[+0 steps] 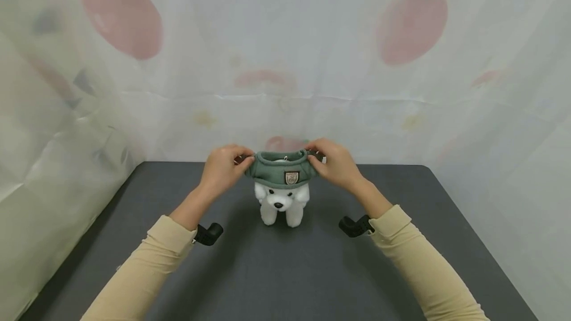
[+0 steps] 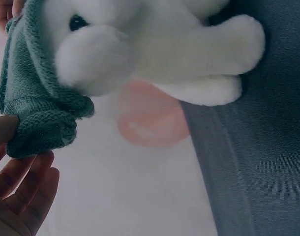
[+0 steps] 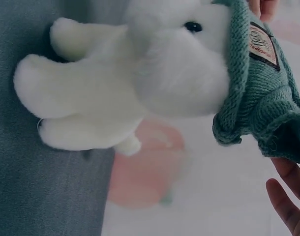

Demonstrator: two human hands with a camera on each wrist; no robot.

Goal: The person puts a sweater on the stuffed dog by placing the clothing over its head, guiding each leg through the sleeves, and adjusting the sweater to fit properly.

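A white plush dog [image 1: 282, 207] stands on the dark grey table [image 1: 276, 271], facing me. A green knitted garment [image 1: 282, 170] with a small crest badge sits stretched over the top of its head. My left hand [image 1: 223, 167] pinches the garment's left edge and my right hand [image 1: 335, 162] pinches its right edge. In the left wrist view the knit [image 2: 39, 115] bunches at my fingers [image 2: 27, 191], beside the dog's muzzle [image 2: 93, 59]. In the right wrist view the dog [image 3: 120, 83] shows its legs and eye, with the garment [image 3: 258, 93] over its head and my fingers [image 3: 287, 206] below.
A sheer curtain printed with red fruit [image 1: 410, 21] hangs behind and on both sides of the table. The table's far edge runs just behind the dog. Black wrist camera mounts [image 1: 354, 225] sit at both beige sleeves.
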